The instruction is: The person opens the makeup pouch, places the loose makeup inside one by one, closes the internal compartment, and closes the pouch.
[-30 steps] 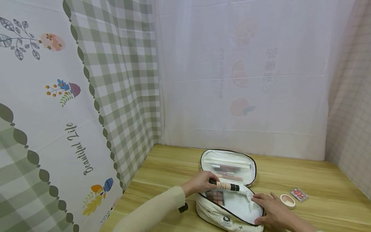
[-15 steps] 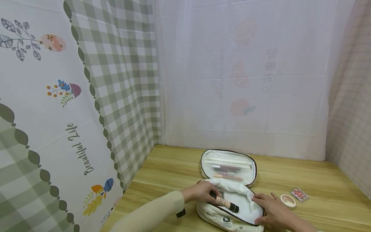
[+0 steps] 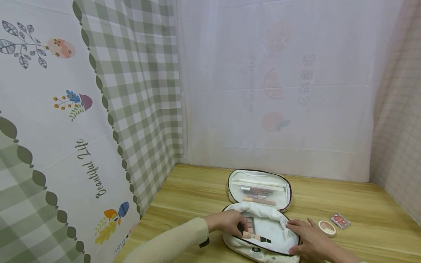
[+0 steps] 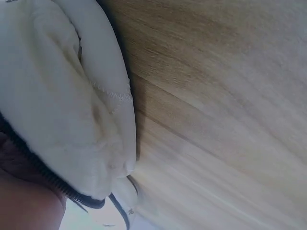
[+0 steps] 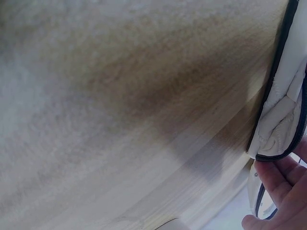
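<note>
A white quilted makeup bag (image 3: 245, 247) with dark piping lies open in the head view, its lid (image 3: 235, 179) folded back. My left hand (image 3: 230, 222) reaches over the left rim and holds a beige concealer tube (image 3: 251, 235) with black ends, low inside the bag near the front wall. Beside that hand, an eyeshadow palette (image 3: 250, 224) lies inside, partly covered by the fingers. My right hand (image 3: 307, 237) grips the bag's right rim between thumb and fingers. In the right wrist view its fingers (image 5: 274, 182) touch the dark zipper edge.
Behind a mesh pocket in the lid sit several slim makeup pencils or tubes (image 3: 258, 190). Right of the bag, a round compact (image 3: 327, 228) and a small clear case with red pieces (image 3: 340, 220) lie on the wooden table (image 3: 194, 182). Fabric curtains (image 3: 144, 91) stand around it.
My left hand has brought the concealer tube from the back of the opening down and toward the front, lower into the bag. The right hand stays on the rim.
</note>
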Motion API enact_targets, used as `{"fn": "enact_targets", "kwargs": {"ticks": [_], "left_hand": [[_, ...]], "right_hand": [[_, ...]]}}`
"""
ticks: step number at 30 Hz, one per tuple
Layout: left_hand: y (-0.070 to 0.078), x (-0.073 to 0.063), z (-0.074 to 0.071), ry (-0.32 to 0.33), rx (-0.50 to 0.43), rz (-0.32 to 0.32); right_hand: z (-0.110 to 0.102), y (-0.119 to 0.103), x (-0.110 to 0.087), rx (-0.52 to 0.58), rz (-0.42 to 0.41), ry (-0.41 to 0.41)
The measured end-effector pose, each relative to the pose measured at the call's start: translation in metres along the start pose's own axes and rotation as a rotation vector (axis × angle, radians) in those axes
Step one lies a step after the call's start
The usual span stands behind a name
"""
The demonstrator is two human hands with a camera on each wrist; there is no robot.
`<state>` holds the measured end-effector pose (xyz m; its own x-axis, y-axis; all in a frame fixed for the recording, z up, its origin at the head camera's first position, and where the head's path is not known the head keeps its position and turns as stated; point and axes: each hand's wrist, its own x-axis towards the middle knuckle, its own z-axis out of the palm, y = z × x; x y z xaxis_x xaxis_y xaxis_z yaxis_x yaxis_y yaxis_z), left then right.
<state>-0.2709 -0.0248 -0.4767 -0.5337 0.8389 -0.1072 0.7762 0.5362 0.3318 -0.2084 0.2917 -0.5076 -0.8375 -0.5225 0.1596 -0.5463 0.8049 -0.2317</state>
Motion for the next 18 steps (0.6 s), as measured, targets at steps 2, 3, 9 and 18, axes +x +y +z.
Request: {"fn": "enact_targets", "kwargs": {"ticks": [2,3,9,18], "left_hand": [[0.0005,0.0009,0.0006,-0.007,0.053,0.012],[0.0008,0.0014,0.0010,-0.007,0.078,0.018],[0.0028,0.0036,0.0023,0.014,0.224,0.043],[0.0049,0.0044,0.0084,0.052,0.272,0.021]], "right_hand": [[-0.0001,0.0003,0.0000,0.001,-0.002,0.002],[-0.0001,0.0002,-0.0002,0.002,-0.002,0.003],[-0.0002,0.0001,-0.0002,-0.001,0.004,0.007],[-0.0015,-0.0012,0.0004,0.011,0.021,-0.014]]}}
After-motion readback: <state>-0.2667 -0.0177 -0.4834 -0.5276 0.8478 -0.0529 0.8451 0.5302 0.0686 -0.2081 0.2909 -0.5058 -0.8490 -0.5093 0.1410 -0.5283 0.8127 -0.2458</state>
